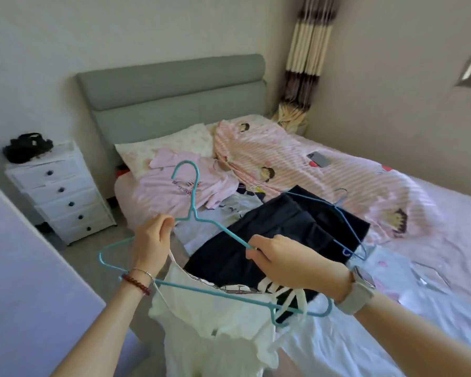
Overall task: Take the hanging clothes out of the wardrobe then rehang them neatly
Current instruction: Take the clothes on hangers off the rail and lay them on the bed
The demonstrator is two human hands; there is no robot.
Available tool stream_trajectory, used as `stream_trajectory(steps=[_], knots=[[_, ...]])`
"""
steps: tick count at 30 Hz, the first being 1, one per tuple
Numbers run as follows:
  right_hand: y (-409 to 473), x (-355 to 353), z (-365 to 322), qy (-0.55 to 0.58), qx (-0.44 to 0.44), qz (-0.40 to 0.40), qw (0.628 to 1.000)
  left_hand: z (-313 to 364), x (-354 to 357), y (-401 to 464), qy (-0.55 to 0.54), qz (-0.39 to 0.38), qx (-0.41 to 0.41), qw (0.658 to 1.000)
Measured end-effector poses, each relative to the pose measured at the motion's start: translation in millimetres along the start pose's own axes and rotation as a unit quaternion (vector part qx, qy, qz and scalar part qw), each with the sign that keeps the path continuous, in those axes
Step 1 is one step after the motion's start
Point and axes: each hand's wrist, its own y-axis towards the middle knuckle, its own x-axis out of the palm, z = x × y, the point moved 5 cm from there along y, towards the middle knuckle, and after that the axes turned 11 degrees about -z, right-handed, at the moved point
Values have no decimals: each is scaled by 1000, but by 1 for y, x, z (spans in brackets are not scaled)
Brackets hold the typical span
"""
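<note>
A teal wire hanger (193,210) is held up over the bed edge. My left hand (151,244) grips its left shoulder wire. My right hand (286,263) pinches its right shoulder wire. A white strappy garment (218,319) hangs below the hanger, one strap looped over the right end, another running up by my left hand. On the bed lie a dark navy garment (288,227) with a blue hanger (346,213) on it, a pink printed top (174,186) and a pale blue-white garment (215,216).
The bed (446,240) has a pink striped cartoon quilt (324,180) with a phone (320,159) on it, plus a grey headboard. A white drawer unit (63,197) with black sandals on top stands at the left. A striped curtain hangs in the back corner.
</note>
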Motion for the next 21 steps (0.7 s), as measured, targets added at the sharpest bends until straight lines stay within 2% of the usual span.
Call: stream_trajectory(steps=[3, 8, 11, 16, 19, 21], knots=[[-33, -23, 52, 12, 95, 43, 995, 48, 49, 34, -17, -32, 40, 999], [-124, -51, 120, -1, 232, 103, 967, 156, 126, 71, -59, -93, 157, 981], [-181, -74, 147, 0, 311, 201, 929, 225, 156, 87, -76, -83, 234, 966], [-260, -116, 195, -75, 424, 323, 843, 334, 205, 113, -99, -50, 298, 948], [-290, -136, 228, -106, 448, 390, 798, 385, 232, 133, -120, -40, 321, 938], [-296, -148, 246, -125, 449, 412, 783, 410, 244, 149, -123, -24, 331, 935]])
